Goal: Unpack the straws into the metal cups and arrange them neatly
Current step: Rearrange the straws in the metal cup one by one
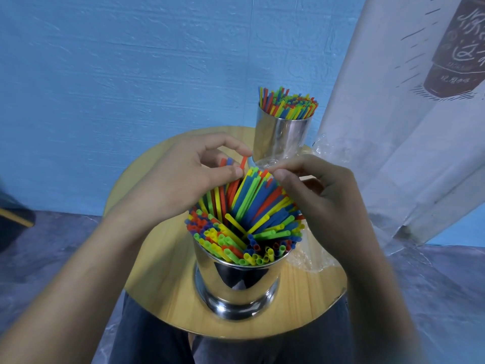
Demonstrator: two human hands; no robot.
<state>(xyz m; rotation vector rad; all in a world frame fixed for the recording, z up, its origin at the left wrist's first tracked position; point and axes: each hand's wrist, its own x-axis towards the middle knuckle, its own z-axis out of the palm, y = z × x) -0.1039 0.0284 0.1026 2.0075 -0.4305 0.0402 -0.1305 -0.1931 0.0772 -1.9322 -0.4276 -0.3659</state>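
The left hand (183,177) and right hand (322,195) are pinching leaning straws (252,203) in the near cup (236,285); behind it the far cup (280,137) is standing full and tidy. Probably only straightening is remaining.

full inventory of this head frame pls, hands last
near metal cup: 1, shiny silver, table front
near-cup straws: many, red/blue/green/yellow, some leaning
far metal cup: 1, shiny silver, table's far edge
far-cup straws: many, same colours, roughly upright
table: 1, light wood, round, centre
plastic wrapper: clear, crumpled, table's right side
banner: 1, white with dark print, right
wall: blue, behind
floor: grey, around table
dark object: 1, left edge, cannot identify
trousers: dark, under table
left hand: 1, pinches near-cup straws' tops
right hand: 1, pinches near-cup straws' tops
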